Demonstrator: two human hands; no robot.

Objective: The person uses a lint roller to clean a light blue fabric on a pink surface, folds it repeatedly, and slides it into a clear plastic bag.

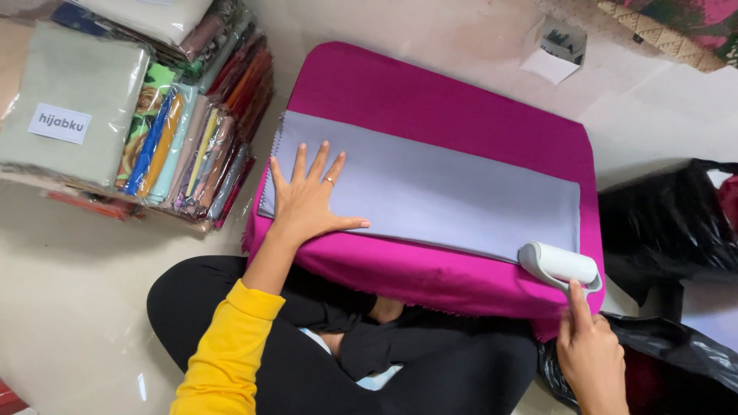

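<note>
Lavender cloth (pixel 446 192) lies spread flat across a magenta-covered cushion (pixel 461 100), a long pale rectangle running from the left edge almost to the right. The cushion rests on the pale tiled floor (pixel 69 307) and against the lap of a person sitting cross-legged in black trousers.

The left hand (pixel 311 201), coming out of a yellow sleeve (pixel 227 346), presses palm-down on the left end of the cloth, fingers (pixel 317 163) splayed wide and flat, gripping nothing. A thin ring shows on one of them.

The right hand (pixel 590 355) sits at the near right corner of the cushion, its fingers closed around the white handle of a lint roller (pixel 559 264), with the index finger laid straight up along the handle. The roller's white drum rests at the lower right corner of the cloth, touching the fabric where it meets the magenta cover.

Off to the left, a stack of folded fabrics in clear plastic sleeves (pixel 192 146) stands on the floor, many colours on edge, with a grey-green packet bearing a white label on top. A black plastic bag (pixel 669 223) slumps just beside the cushion on the right. Beyond the cushion, a small open cardboard box (pixel 560 48) sits on the floor, well apart from the hands.
</note>
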